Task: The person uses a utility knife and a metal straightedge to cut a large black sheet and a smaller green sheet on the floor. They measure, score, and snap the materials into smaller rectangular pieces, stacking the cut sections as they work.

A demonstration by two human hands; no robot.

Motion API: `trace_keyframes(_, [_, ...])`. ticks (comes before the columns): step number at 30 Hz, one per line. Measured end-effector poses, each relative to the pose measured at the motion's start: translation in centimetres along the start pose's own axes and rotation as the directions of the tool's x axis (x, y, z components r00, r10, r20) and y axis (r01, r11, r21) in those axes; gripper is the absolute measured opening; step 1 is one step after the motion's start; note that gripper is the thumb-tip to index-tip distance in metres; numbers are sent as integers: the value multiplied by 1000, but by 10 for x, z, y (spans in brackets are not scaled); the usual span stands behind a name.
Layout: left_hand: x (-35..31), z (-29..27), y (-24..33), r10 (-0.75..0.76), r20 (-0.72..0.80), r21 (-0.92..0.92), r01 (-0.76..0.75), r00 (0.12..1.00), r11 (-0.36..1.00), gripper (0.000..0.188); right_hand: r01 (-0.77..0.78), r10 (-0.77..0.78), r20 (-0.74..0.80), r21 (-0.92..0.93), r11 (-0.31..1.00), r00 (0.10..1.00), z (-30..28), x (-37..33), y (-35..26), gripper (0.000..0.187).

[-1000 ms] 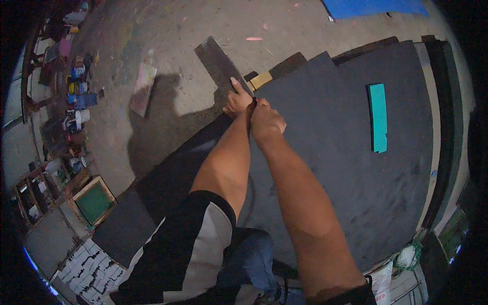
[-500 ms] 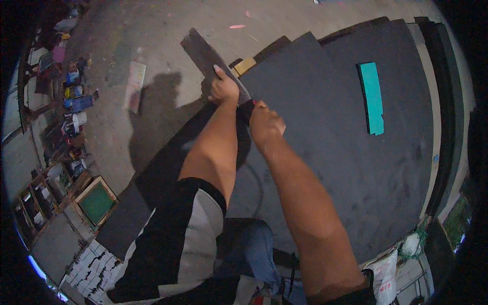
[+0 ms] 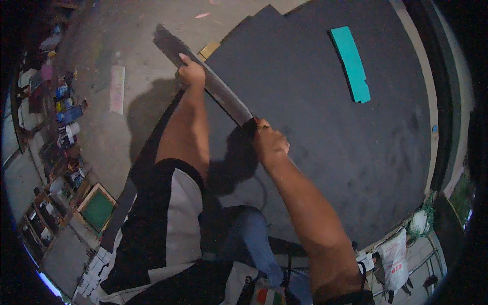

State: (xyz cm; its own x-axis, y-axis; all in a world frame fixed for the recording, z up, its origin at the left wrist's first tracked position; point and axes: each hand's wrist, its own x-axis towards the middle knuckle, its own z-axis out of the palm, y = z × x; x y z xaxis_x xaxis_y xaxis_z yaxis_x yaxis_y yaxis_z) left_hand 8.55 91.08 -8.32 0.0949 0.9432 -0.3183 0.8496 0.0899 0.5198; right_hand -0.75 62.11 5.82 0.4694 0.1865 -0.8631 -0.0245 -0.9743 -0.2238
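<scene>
My right hand is closed round the dark handle of a handsaw, with a little red beside the thumb. The saw's long grey blade slants up and left toward my left hand. That hand is wrapped round a dark strip of board, its thumb laid along the top. The board's far end sticks out past the edge of the black work surface. Where the blade meets the board is partly hidden by my left hand. A small yellowish wood block lies at the surface's edge, just beyond the blade.
A teal notched strip lies on the black surface to the right. A pale board is on the concrete floor at left. Boxes, cans and a green framed panel line the left side. A white plastic bag hangs at lower right.
The right hand has drawn back from the left hand, and much more of the saw blade shows between them. The whole view has shifted, so the teal strip appears higher and further left.
</scene>
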Motion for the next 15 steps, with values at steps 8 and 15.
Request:
trace_keyframes(8, [-13, -2, 8, 4, -140, 172, 20, 990, 985, 95, -95, 98, 103, -36, 995, 990, 19, -50, 73, 37])
trace_keyframes(15, [-9, -12, 6, 39, -70, 162, -27, 997, 986, 93, -74, 94, 136, -146, 986, 986, 45, -87, 146, 27])
